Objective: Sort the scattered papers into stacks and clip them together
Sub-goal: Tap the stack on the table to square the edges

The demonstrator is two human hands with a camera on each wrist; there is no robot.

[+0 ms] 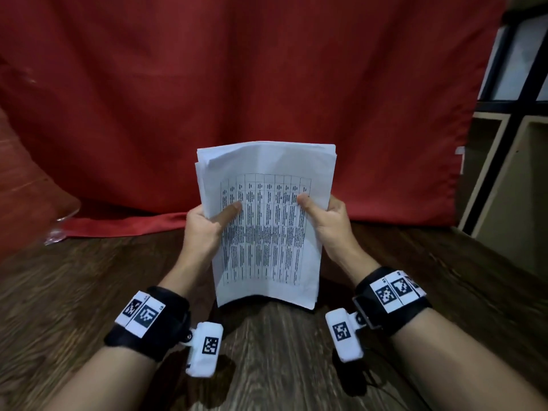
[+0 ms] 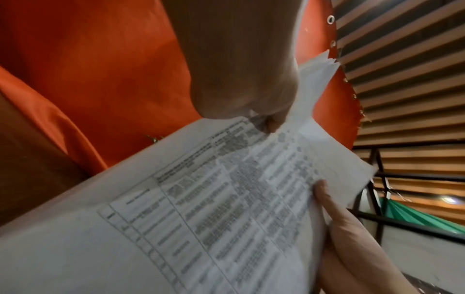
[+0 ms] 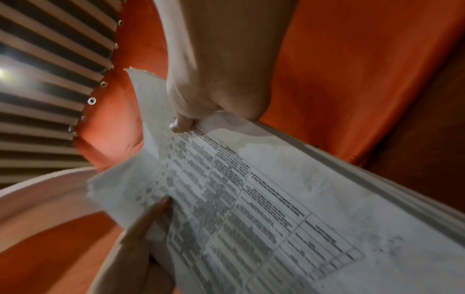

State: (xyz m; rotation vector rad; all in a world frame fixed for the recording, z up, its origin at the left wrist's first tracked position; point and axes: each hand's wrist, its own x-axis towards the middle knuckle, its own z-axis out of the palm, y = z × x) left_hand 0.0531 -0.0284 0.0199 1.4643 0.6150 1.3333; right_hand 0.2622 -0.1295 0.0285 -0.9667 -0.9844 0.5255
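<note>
A stack of white papers (image 1: 267, 238) with a printed table on the top sheet stands upright, its lower edge down at the wooden table (image 1: 267, 357). My left hand (image 1: 206, 225) grips the stack's left side, thumb across the front. My right hand (image 1: 324, 216) grips the right side the same way. In the left wrist view the left hand (image 2: 239, 83) pinches the papers (image 2: 201, 218), with the right thumb (image 2: 334, 210) opposite. From the right wrist, the right hand (image 3: 221, 83) holds the papers (image 3: 264, 208). The sheets' top edges are uneven. No clip is in view.
A red cloth (image 1: 267, 84) hangs behind the table and spills onto its far edge. A crumpled clear plastic wrapper (image 1: 59, 229) lies at the far left. A shelf with a dark frame (image 1: 510, 161) stands at the right.
</note>
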